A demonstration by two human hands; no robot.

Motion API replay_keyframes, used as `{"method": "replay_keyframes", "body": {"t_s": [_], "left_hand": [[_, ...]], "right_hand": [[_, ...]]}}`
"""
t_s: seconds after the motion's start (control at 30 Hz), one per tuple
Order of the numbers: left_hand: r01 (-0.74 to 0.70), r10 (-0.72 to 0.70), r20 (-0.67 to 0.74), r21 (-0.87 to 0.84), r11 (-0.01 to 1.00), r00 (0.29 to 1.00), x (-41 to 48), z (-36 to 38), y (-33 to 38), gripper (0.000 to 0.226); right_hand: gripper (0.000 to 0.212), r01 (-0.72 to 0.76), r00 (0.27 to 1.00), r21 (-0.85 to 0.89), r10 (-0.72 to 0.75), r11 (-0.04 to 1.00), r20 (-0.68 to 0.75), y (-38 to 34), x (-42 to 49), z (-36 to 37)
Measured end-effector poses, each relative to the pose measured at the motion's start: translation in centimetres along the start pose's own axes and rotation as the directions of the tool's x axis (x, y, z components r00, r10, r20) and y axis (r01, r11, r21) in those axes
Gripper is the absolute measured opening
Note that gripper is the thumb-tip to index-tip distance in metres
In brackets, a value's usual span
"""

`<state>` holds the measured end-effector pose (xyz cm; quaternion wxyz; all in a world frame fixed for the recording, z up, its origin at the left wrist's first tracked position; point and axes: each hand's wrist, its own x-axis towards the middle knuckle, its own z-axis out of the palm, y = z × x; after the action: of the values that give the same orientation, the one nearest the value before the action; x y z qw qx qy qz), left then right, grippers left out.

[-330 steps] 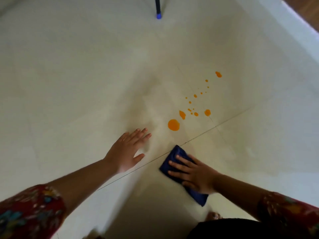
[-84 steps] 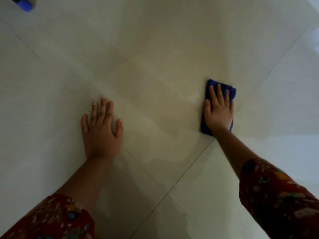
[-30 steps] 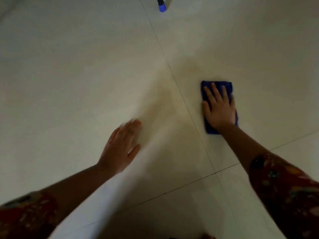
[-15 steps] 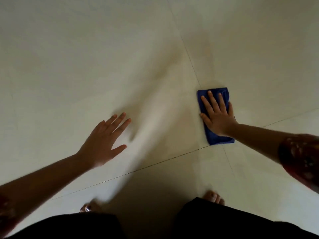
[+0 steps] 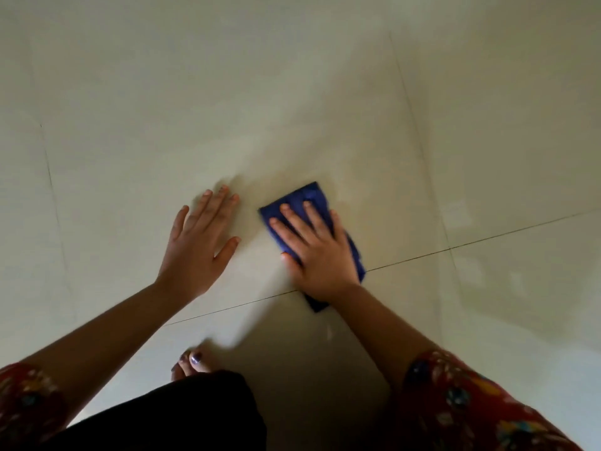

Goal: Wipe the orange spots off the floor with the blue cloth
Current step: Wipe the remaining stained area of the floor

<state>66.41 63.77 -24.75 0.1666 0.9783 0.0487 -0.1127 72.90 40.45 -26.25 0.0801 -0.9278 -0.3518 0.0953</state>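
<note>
Head view, single frame.

- Your right hand (image 5: 320,255) lies flat on the blue cloth (image 5: 305,196). Its fingers are straight, slightly spread and point toward 11 o'clock. It presses the cloth down rather than gripping it.
- The cloth is folded and lies on the pale tiled floor (image 5: 292,92). Its long side runs from 11 to 5 o'clock. The far end shows past your fingertips, and the near corner sticks out by your wrist, across a grout line (image 5: 455,247).
- Your left hand (image 5: 198,245) is released. Its palm is down on the floor and its fingers are straight, pointing to 1 o'clock. It sits at 9 o'clock of the cloth, just beside it and apart.
- The toes of one bare foot (image 5: 192,362), nails painted dark, are at 6 o'clock of the left hand, at the edge of a black trouser leg (image 5: 182,418).
- A red patterned sleeve (image 5: 471,405) covers your right forearm.
</note>
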Motion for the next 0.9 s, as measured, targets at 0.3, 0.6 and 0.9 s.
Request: {"method": "replay_keyframes", "body": {"t_s": [0.3, 0.6, 0.9], "left_hand": [[0.001, -0.002, -0.022, -0.031, 1.0, 1.0, 1.1, -0.6, -1.4, 0.067], [0.137, -0.144, -0.062, -0.113, 0.984, 0.988, 2.4, -1.3, -3.4, 0.075], [0.376, -0.423, -0.171, -0.248, 0.893, 0.89, -1.3, -2.2, -8.2, 0.068]], "right_hand": [[0.058, -0.801, 0.589, 0.112, 0.808, 0.588, -0.034, 15.9, 11.2, -5.8], [0.055, 0.247, 0.968, -0.139, -0.237, 0.959, 0.083, 5.2, 13.4, -3.1], [0.061, -0.264, 0.964, -0.092, 0.26, 0.96, -0.047, 6.6, 21.5, -4.2]]}}
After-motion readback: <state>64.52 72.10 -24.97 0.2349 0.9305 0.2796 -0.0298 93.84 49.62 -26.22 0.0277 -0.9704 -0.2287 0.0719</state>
